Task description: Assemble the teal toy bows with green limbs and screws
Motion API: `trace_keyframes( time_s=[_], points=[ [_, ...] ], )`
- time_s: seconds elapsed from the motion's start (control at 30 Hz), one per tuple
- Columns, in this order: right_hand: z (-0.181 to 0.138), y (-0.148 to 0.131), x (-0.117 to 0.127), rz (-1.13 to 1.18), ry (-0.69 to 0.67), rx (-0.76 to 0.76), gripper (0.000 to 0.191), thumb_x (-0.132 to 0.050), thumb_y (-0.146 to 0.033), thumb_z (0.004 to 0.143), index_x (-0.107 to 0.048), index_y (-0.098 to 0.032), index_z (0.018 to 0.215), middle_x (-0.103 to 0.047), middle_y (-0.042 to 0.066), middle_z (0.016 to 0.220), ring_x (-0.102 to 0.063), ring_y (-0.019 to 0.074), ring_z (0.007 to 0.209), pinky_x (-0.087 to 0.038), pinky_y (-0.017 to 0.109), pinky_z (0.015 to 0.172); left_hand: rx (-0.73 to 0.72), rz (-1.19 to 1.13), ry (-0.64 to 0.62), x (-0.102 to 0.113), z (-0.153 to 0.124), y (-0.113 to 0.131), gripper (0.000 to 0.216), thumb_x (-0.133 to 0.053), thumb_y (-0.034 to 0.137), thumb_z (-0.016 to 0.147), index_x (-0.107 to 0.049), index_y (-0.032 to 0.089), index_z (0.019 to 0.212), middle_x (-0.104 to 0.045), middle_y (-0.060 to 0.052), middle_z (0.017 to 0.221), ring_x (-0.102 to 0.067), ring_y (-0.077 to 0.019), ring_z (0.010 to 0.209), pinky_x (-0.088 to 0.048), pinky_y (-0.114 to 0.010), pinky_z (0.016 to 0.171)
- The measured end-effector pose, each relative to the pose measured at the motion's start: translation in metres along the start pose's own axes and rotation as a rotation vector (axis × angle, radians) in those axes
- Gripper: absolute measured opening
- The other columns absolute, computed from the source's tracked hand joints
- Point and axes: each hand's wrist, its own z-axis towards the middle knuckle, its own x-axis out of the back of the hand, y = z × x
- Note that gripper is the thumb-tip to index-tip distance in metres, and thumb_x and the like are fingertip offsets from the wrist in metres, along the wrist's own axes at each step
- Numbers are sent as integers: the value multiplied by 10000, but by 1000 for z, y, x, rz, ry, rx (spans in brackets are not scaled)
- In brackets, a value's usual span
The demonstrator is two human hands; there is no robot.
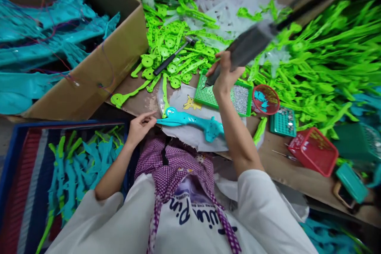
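My right hand [224,77] is wrapped round a dark grey power screwdriver [253,41], tilted with its bit low over a green perforated tray [204,95]. Small silver screws [239,98] fill the right part of that tray; whether the bit touches anything I cannot tell. At the table's front edge, my left hand [139,129] pinches the narrow left end of a long teal plastic part [190,120]. The part lies across a white cloth [202,139] with a yellow cartoon print. A lime-green lever piece [165,95] meets its left end.
Lime-green levers [175,55] and a hammer [175,55] lie behind. A cardboard box [119,47] of teal parts stands left, above a blue crate [18,139]. Rightward are a red basket [272,111], a teal tray [275,127] and a red bin [312,151].
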Motion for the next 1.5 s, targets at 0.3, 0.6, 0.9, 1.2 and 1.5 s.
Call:
trace_keyframes(
  time_s=[0.3,0.6,0.9,1.2,1.5],
  points=[
    [41,62,6,-36,60,-3,609,-516,-872,777,-548,-264,794,-485,-41,574,-612,177,540,-496,364,521,295,-146,10,-8,-3,5,529,-812,668,652,-706,159,755,-713,-45,604,-663,-157,485,-575,-255,491],
    [49,81,15,-53,-59,-87,643,-544,-841,791,-670,-227,929,-585,-9,605,-706,197,616,-562,333,525,362,-211,55,-11,-4,4,483,-844,601,619,-710,160,765,-708,-33,592,-671,-158,479,-581,-247,480],
    [50,50,17,-51,16,-30,665,-429,-887,808,-599,-248,881,-482,-38,557,-622,165,519,-485,310,482,223,24,44,-1,-6,7,401,-768,560,740,-711,169,810,-662,-12,617,-594,-131,494,-503,-247,474],
    [-57,-35,26,338,-283,-192,579,-683,-832,672,-603,-274,805,-481,-82,432,-471,129,337,-413,286,350,-427,676,-334,-50,12,67,553,-803,421,836,-612,270,1332,-614,-94,1395,-501,-324,1356,-295,-531,1179],
    [-86,-15,15,400,-361,-306,568,-746,-769,662,-611,-244,833,-529,-77,474,-496,108,382,-460,268,406,-326,772,-553,-83,43,66,327,-794,358,838,-676,256,1126,-700,-55,1165,-609,-310,1160,-297,-542,1080]
  ],
)
